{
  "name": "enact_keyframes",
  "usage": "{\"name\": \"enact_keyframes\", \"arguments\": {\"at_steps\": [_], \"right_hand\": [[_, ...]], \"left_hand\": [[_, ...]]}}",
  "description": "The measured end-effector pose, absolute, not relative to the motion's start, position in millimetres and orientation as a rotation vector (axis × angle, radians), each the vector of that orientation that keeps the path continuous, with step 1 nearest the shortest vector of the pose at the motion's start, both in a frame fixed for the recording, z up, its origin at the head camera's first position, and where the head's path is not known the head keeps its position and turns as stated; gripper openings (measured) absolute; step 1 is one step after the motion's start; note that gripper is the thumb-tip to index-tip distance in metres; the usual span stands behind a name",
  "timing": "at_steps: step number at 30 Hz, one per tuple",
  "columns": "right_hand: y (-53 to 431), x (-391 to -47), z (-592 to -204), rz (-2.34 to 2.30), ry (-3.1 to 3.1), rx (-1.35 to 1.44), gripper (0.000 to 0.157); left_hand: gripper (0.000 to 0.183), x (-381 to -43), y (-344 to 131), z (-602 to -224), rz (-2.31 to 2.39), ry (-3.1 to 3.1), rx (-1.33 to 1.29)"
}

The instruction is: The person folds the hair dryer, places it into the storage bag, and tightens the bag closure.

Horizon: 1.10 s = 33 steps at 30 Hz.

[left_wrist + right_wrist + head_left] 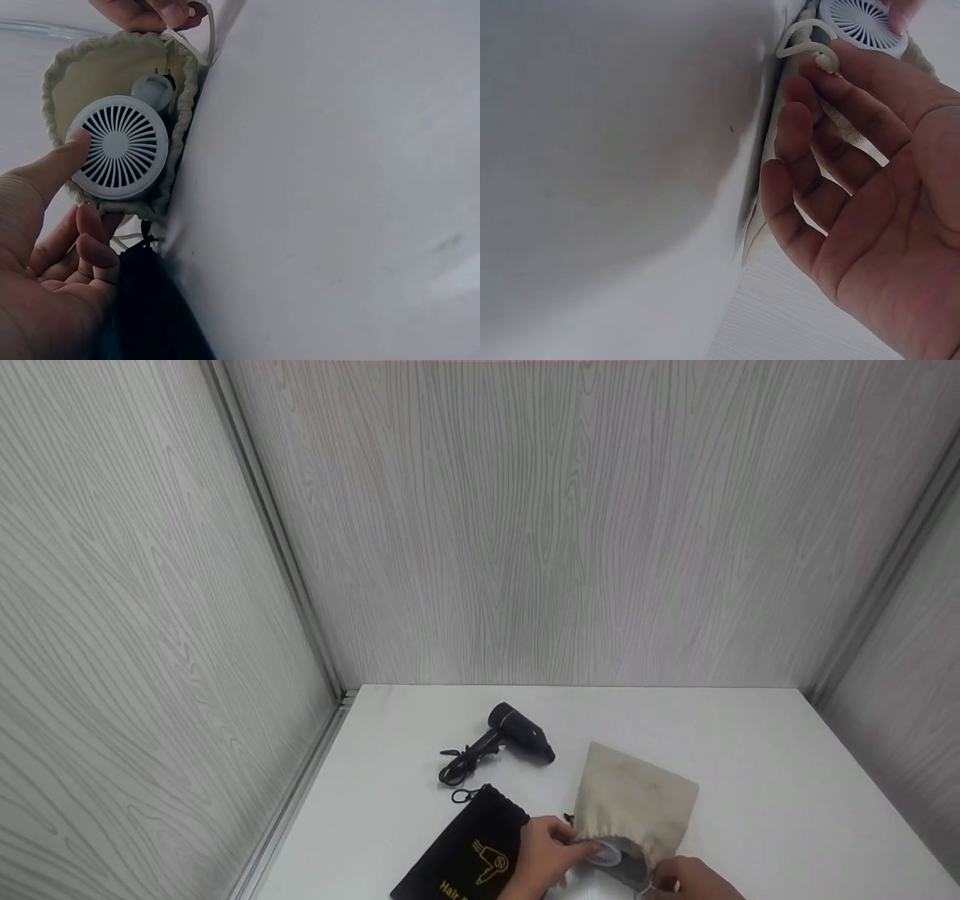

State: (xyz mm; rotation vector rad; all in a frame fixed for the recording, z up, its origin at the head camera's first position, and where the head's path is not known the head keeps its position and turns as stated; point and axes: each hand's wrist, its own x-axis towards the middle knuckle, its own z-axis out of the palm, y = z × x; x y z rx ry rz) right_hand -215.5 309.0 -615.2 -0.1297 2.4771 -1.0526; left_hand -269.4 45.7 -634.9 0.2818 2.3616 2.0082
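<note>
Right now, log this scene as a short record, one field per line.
Beige bag: open toward the person
Inside it: pale round-grilled device
Left hand: thumb on the device, other fingers at the bag's rim
Right hand: pinches the bag's pale drawstring
Black pouch: left of the bag, yellow print on top
Black hair dryer: on the white table beyond the pouch, cord bundled

Free tabletop (780,795) runs right of the beige bag (637,795), while the black pouch (461,844) blocks its left.
</note>
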Motion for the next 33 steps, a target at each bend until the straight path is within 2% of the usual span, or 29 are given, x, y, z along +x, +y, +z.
{"name": "enact_keyframes", "arguments": {"at_steps": [6, 14, 20, 23, 33], "right_hand": [[315, -211, -605, -1.054, 2.514, -0.045, 0.013], [326, -212, -585, -1.028, 2.718, -0.131, 0.011], [323, -213, -572, -1.034, 2.83, 0.044, 0.012], [323, -212, -567, -1.045, 2.921, 0.092, 0.014], [328, -203, -547, -1.249, 3.203, 0.13, 0.005]], "left_hand": [[0.034, -269, 47, -636, 2.021, 2.393, 0.293], [0.006, -272, 30, -628, 1.899, 2.392, 0.485], [0.003, -275, 22, -619, 1.756, 2.523, 0.622], [0.005, -277, 19, -613, 1.776, 2.588, 0.598], [0.004, -278, 11, -587, 2.01, 2.616, 0.407]]}}
